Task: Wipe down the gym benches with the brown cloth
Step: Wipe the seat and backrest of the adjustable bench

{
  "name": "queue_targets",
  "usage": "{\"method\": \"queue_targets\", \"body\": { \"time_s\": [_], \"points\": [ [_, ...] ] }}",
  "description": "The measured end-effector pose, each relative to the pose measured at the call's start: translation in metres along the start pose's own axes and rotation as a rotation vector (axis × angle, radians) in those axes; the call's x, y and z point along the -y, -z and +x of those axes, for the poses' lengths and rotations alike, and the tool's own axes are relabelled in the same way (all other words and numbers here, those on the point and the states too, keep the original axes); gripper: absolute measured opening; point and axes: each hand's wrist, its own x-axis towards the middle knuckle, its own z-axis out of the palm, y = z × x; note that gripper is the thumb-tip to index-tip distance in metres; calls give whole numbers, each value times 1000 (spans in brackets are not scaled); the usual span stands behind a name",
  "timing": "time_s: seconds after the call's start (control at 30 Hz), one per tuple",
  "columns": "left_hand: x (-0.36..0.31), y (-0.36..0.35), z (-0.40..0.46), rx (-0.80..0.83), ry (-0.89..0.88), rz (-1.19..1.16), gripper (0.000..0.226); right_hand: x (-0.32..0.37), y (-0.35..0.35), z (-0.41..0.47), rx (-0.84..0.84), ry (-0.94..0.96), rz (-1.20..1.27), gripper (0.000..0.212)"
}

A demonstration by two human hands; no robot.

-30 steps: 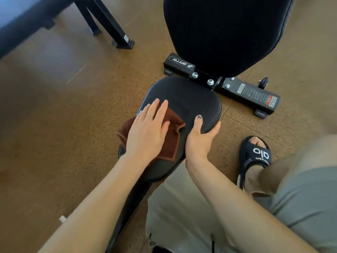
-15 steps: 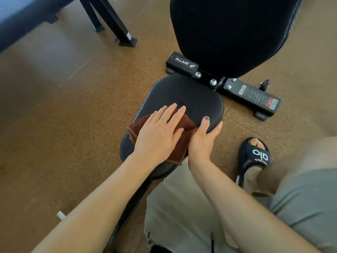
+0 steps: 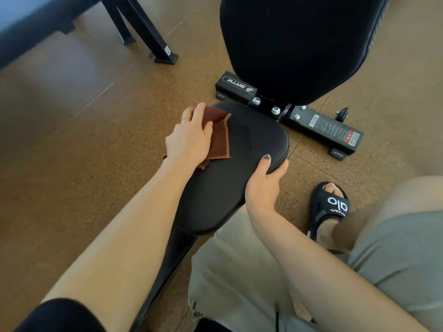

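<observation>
The black bench seat pad (image 3: 251, 137) lies in the middle of the view, with the raised black backrest (image 3: 299, 44) behind it. The brown cloth (image 3: 219, 137) sits on the pad's far left corner. My left hand (image 3: 189, 137) holds the cloth there, thumb on top and fingers bent over the pad's left edge. My right hand (image 3: 262, 185) grips the pad's right edge, with the thumb on top and the fingers hidden underneath.
The bench's black base bar (image 3: 323, 125) crosses the cork floor behind the seat. Black legs of another bench (image 3: 153, 37) stand at the upper left. My foot in a black sandal (image 3: 330, 207) is right of the seat, and my knees fill the lower right.
My left hand slid the cloth from the near middle of the seat to its far left corner, and its fingers now bend over the edge. My right hand kept its grip on the right edge.
</observation>
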Motion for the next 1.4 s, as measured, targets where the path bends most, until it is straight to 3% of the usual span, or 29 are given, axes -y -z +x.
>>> {"method": "queue_targets", "body": {
  "time_s": [0.1,0.37,0.47,0.63,0.8,0.97,1.1,1.27,1.4],
  "points": [
    [33,12,-43,32,140,-73,50,0,0,-3,8,-7,20,68],
    [61,14,-164,-60,289,-271,53,-3,-1,-3,8,3,41,67],
    [57,14,-168,-82,289,-291,54,-7,-5,-2,-23,12,39,67],
    [46,18,-93,-38,197,-70,48,-8,-8,1,-49,45,36,66],
    [1,12,-9,36,95,-1,57,-4,0,2,11,34,1,65],
    [11,5,-84,49,-115,214,64,10,15,28,6,-39,107,53],
    [22,-4,-129,14,-246,280,62,21,15,63,105,-199,168,65],
    [-16,-17,-64,43,-317,287,61,24,13,72,152,-313,156,86],
    [-77,-36,-1,60,-372,271,61,22,32,76,293,-352,282,71]
  ]
}}
